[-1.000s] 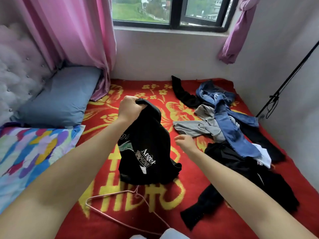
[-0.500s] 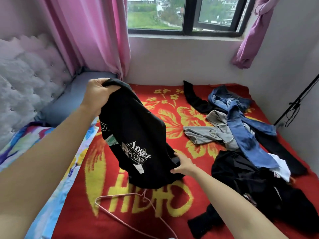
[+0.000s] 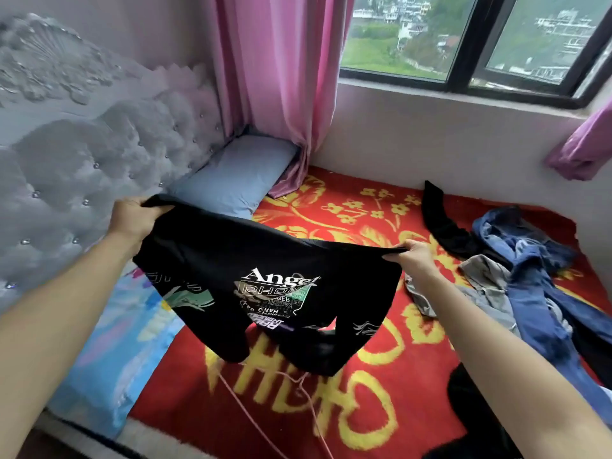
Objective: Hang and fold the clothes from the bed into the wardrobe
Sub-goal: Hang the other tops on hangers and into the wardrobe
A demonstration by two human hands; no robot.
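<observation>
Head view: a black T-shirt (image 3: 265, 256) of soft, limp knit is held stretched between both hands above the bed (image 3: 371, 402). The left hand (image 3: 132, 220) has its fingers curled round a bunched edge of the cloth. The right hand (image 3: 414, 260) pinches the opposite edge, with the fabric pulled into a thin taut fold between thumb and fingers. The shirt's long axis runs left to right, with the top edge sloping slightly down toward the right hand. The printed side faces the camera, with the white word "Angel" reading upright. The lower cloth sags in loose folds; whether it touches the bed cannot be told.

Just below the hanging folds a thin pink wire hanger (image 3: 311, 409) lies on the bed's plush red blanket, which has a yellow flower pattern. At the right a rumpled pile holds blue jeans (image 3: 530, 279), a grey garment (image 3: 486, 286) and a black garment (image 3: 440, 220). A smooth blue pillow (image 3: 238, 180) and a multicoloured pillow (image 3: 109, 359) lie along a tufted, button-studded grey headboard (image 3: 82, 160). A pink curtain (image 3: 275, 77) hangs in folds beside the dark-framed window (image 3: 463, 77).
</observation>
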